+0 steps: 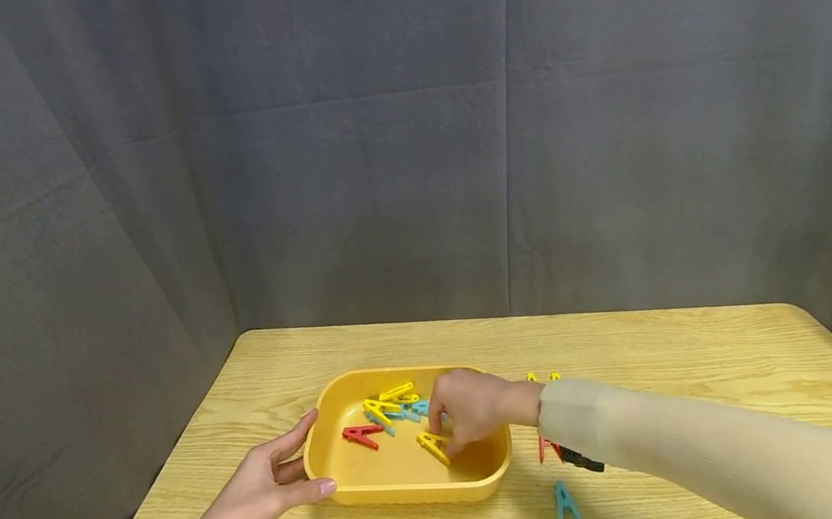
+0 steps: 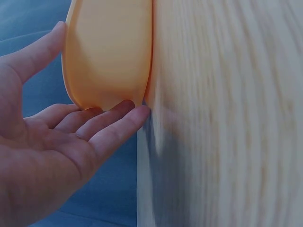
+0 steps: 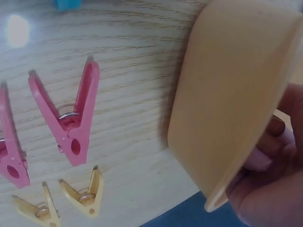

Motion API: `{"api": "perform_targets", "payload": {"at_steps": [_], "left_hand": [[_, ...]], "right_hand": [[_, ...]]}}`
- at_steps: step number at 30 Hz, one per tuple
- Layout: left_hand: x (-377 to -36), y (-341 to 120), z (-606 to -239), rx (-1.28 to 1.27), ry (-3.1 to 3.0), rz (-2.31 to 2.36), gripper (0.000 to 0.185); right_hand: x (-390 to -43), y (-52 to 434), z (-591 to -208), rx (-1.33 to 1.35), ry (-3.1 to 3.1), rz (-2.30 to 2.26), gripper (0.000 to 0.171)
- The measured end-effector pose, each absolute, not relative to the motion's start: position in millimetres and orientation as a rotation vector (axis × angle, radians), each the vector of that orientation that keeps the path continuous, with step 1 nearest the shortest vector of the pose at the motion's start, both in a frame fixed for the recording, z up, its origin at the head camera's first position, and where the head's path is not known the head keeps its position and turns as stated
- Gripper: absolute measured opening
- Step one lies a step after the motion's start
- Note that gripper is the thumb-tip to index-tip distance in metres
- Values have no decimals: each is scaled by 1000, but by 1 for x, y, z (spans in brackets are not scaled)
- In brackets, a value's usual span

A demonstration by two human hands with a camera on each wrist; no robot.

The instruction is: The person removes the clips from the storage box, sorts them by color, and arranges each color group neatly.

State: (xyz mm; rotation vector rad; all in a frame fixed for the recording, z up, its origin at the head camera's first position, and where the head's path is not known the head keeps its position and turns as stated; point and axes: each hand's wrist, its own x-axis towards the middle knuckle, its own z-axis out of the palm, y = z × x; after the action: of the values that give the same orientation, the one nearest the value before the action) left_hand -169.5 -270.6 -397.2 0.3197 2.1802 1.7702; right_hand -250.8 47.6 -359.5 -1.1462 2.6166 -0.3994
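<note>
Yellow A-shaped plastic clothes peg (image 1: 426,441): lay inside the rounded orange-yellow plastic tray (image 1: 401,492), toward its right end, on the wood-grain table (image 1: 657,345). Right hand (image 1: 471,404) reached over the tray's right wall, fingers bent down beside the peg; could not tell whether they pinched it or were apart from it. Left hand (image 1: 267,474) held the tray's left end, thumb and fingers spread but set against it; palm stood off the wall.

Handling, judged by eye: peg looked light, stiff, smooth, hardly fragile. Best hold seemed the flat sides near the narrow nose; squeezing the 2 splayed legs would likely open it. The 2 red plastic pegs (image 3: 75,135) outside showed the build, with a wire spring (image 3: 70,114) between the legs. Tray looked light and rigid, apt to slide if unbraced; rim offered the surest grip.

Also noted: 1 red plastic peg (image 1: 360,437) in the tray, 1 teal plastic peg (image 1: 562,496) on the table, near the tray.
</note>
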Motion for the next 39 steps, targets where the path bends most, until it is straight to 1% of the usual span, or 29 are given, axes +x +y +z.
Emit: {"api": "perform_targets", "payload": {"at_steps": [2, 6, 10, 15, 16, 20, 23, 25, 27, 33, 39], "left_hand": [[-169, -271, -397, 333, 2181, 1769, 98], [-169, -271, -395, 348, 2184, 1774, 98], [-170, -271, -396, 349, 2182, 1780, 98], [-170, -269, -397, 325, 2187, 1773, 99], [-170, -269, -397, 318, 2190, 1771, 99], [-169, -269, -396, 303, 2212, 1755, 100], [-169, -269, -396, 303, 2205, 1761, 100], [-169, -270, -397, 314, 2193, 1769, 99], [-170, -270, -398, 318, 2182, 1776, 99], [-170, -270, -398, 325, 2172, 1776, 99], [-170, -270, -395, 355, 2152, 1788, 97]], "right_hand": [[-249, 45, -361, -1162, 2611, -398, 16], [-245, 36, -365, -1129, 2631, -423, 21], [-242, 29, -368, -1096, 2639, -477, 22], [-247, 33, -367, -1154, 2548, -589, 16], [-249, 35, -366, -1184, 2516, -607, 18], [-257, 40, -366, -1294, 2393, -597, 40], [-260, 40, -367, -1291, 2347, -587, 54], [-260, 40, -368, -1266, 2320, -607, 59], [-260, 39, -369, -1242, 2296, -635, 60], [-260, 36, -374, -1224, 2316, -658, 55], [-260, 34, -379, -1210, 2380, -641, 58]]}}
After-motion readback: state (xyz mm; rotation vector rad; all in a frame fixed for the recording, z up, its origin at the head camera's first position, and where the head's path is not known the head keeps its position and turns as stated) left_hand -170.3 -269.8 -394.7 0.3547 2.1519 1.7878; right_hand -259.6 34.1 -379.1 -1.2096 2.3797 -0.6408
